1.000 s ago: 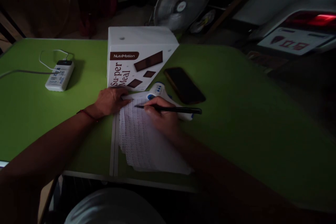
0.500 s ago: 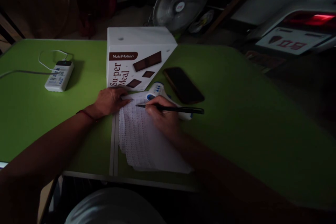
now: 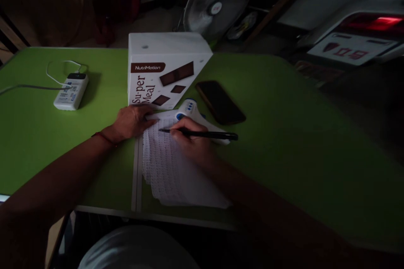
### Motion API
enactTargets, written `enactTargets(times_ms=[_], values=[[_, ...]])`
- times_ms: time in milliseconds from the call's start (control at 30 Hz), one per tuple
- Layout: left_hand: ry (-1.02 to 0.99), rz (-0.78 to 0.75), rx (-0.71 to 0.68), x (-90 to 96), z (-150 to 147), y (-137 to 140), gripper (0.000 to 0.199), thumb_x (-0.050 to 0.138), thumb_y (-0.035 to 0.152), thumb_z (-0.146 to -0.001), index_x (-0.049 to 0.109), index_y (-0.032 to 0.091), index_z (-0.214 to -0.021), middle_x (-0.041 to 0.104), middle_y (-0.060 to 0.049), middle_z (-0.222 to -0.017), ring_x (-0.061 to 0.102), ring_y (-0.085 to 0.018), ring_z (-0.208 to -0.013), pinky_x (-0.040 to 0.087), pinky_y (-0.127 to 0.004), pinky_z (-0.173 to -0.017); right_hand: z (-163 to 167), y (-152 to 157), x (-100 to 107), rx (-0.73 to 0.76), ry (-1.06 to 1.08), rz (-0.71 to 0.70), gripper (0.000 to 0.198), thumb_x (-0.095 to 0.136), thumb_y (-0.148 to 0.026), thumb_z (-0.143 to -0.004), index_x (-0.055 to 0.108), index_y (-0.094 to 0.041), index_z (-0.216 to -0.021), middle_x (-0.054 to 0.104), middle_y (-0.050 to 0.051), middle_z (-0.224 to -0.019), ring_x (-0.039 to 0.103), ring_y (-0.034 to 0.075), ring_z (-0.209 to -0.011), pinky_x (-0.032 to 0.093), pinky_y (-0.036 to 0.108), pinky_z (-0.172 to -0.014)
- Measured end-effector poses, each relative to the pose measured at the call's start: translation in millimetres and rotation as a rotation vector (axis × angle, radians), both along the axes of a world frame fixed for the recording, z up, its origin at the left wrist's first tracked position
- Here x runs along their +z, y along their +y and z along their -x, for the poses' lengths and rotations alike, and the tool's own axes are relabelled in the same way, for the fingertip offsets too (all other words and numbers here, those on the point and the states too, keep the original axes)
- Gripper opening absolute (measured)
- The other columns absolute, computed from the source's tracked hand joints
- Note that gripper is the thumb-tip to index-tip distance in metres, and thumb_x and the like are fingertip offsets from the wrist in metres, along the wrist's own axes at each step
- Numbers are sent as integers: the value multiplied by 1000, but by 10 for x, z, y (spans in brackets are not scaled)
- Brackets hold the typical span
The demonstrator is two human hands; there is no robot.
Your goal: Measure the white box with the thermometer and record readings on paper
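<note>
At twelve o'clock from our paper sheets (image 3: 166, 172), we read "NutriMotion" and "Su-per Meal" on a boxy carton (image 3: 186, 56). Our left hand (image 3: 131, 121) rests on their eleven-o'clock corner, grip unclear; our right hand (image 3: 195, 143) pinches a slim pen (image 3: 217, 135) over tiny, illegible rows. Smooth green tabletop (image 3: 284, 143) beneath stretches toward three.

Straight ahead, the box (image 3: 168, 71) walls off the way just beyond the left hand (image 3: 131, 122) and the paper (image 3: 164, 168). Past the right hand (image 3: 197, 143), the thermometer (image 3: 190, 109) and phone (image 3: 220, 102) crowd the space, leaving only a slim gap between them. The pen (image 3: 214, 135) juts rightward across the thermometer. Right of the phone, the bench (image 3: 299, 147) offers a broad open lane. On the left, a passage runs between box and power bank (image 3: 71, 91), whose cable (image 3: 31, 87) crosses to the left edge.
</note>
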State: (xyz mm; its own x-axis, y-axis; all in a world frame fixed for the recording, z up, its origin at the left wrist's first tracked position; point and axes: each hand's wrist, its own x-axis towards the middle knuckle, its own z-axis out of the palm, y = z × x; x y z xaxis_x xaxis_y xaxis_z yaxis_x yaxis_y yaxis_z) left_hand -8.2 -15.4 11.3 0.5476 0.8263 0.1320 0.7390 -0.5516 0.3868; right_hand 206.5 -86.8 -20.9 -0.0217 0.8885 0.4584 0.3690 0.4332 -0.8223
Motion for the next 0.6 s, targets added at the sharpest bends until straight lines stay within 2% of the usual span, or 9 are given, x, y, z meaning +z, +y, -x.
enactTargets(times_ms=[167, 600], values=[[-5, -7, -5, -4, 1, 2, 23, 74, 35, -103, 84, 21, -119, 85, -8, -104, 78, -25, -91, 55, -34, -76, -20, -10, -6, -26, 2, 54, 10, 64, -27, -81, 61, -28, -72, 58, -4, -61, 53, 17, -57, 47, 31, -57], [-48, -11, -22, -47, 35, -6, 28, 69, 38, -101, 84, 21, -117, 85, -9, -103, 78, -26, -89, 57, -36, -72, 25, -33, -28, -122, 58, 41, 11, 65, -31, -83, 63, -28, -73, 60, -4, -59, 55, 17, -55, 46, 29, -53]])
